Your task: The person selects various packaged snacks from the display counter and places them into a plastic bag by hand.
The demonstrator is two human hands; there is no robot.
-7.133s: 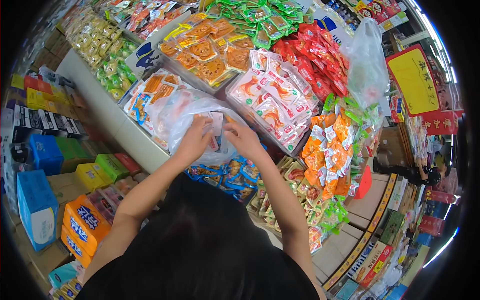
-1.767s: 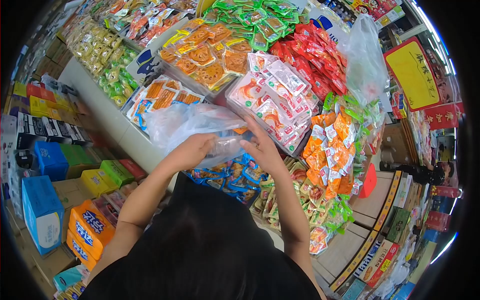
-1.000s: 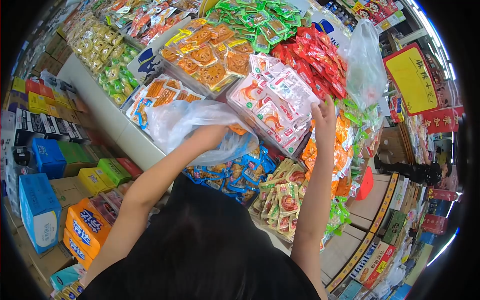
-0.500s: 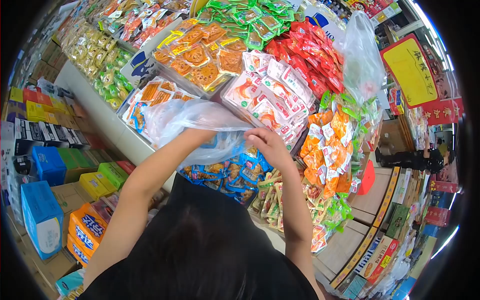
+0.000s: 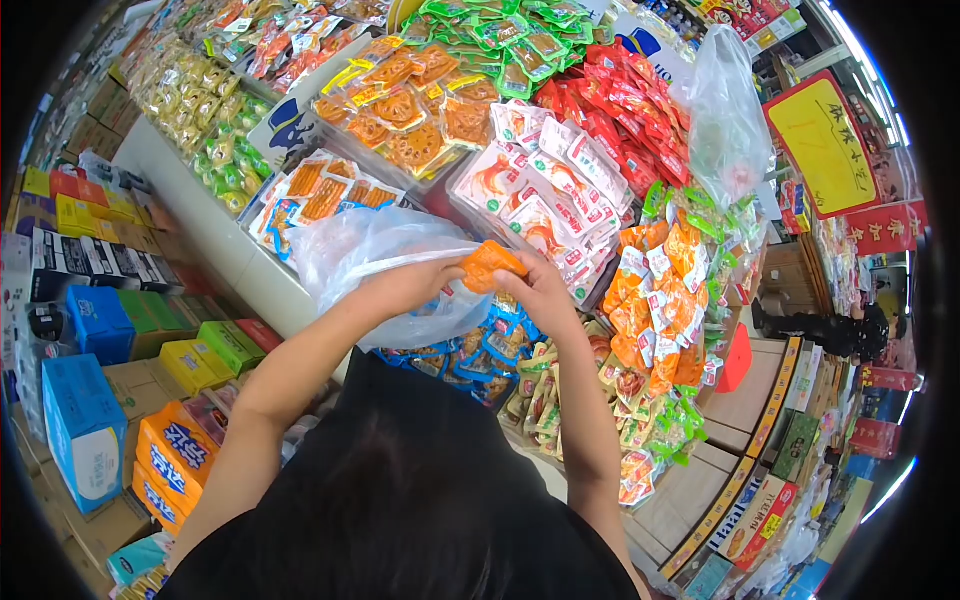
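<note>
Between my two hands is a small orange snack packet (image 5: 490,266), held above the display. My right hand (image 5: 541,294) pinches its right side with thumb and fingers. At the packet's left edge, the fingertips of my left hand (image 5: 418,285) close on it. A translucent white plastic bag (image 5: 350,245) hangs around my left hand and wrist; its contents are hard to make out. Below the bag lie blue snack packets (image 5: 505,335). White-and-pink packets (image 5: 545,205) fill a bin just beyond my right hand.
Orange-and-white packets (image 5: 655,300) lie to the right, red packets (image 5: 620,110) and green packets (image 5: 510,35) farther back. Another clear plastic bag (image 5: 728,120) hangs near a yellow sign (image 5: 825,145). Cartons (image 5: 85,430) are stacked at left. A person in dark clothes (image 5: 830,325) is at far right.
My left hand has come out of the plastic bag, and the orange packet now shows between both hands. My right hand has let go of the bag's rim and grips the packet.
</note>
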